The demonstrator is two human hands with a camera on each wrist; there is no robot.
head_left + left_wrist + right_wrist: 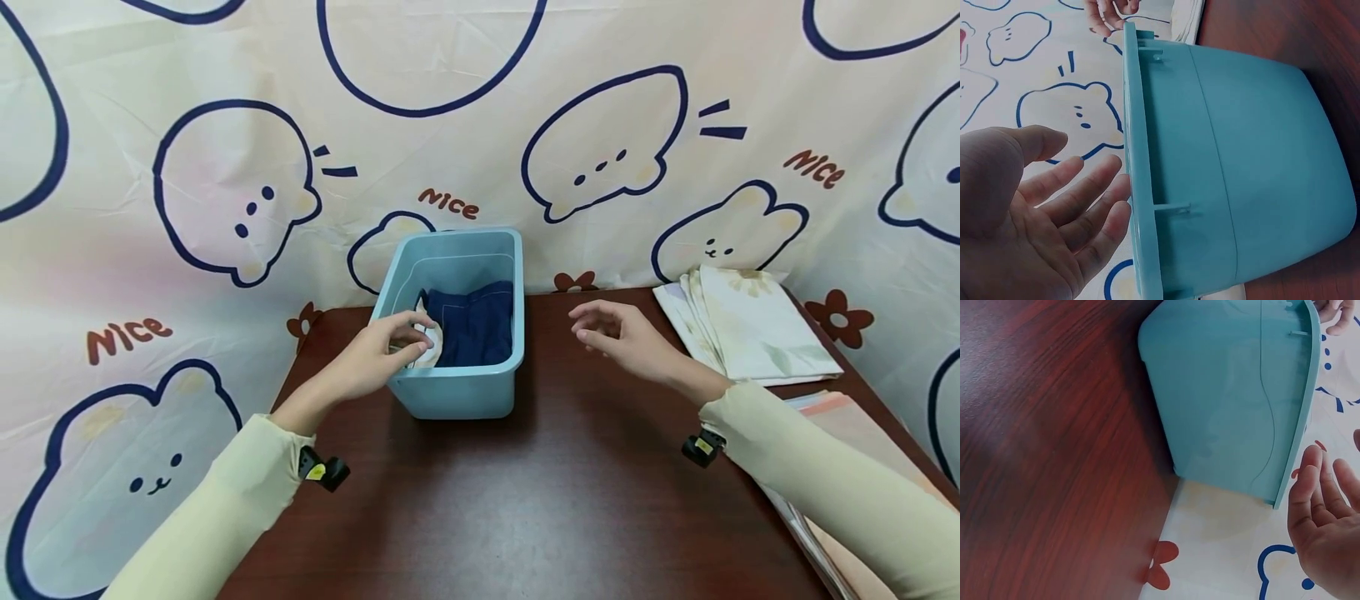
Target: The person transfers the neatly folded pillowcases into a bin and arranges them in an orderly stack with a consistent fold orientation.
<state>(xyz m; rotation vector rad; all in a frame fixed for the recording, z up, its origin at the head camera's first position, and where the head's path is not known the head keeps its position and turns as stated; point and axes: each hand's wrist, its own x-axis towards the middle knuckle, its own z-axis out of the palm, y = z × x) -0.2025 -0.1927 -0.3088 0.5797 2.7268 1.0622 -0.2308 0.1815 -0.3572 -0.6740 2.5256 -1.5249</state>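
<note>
A light blue plastic bin (461, 392) stands upright at the back of the dark wooden table. Inside it lie a folded navy blue cloth (476, 329) and, along its left side, a cream-coloured piece (431, 350). My left hand (378, 350) hovers at the bin's left front rim, fingers loosely bent with nothing in them; in the left wrist view its fingertips (1107, 231) come right up to the rim. To the right of the bin, apart from it, my right hand (618, 333) hangs over the table, fingers relaxed and holding nothing.
Folded white patterned fabric (780, 333) lies at the back right of the table (570, 508). Nearer me on the right edge is a stack of folded peach and white cloth (862, 442), partly under my right forearm. A printed curtain (465, 150) hangs close behind the bin.
</note>
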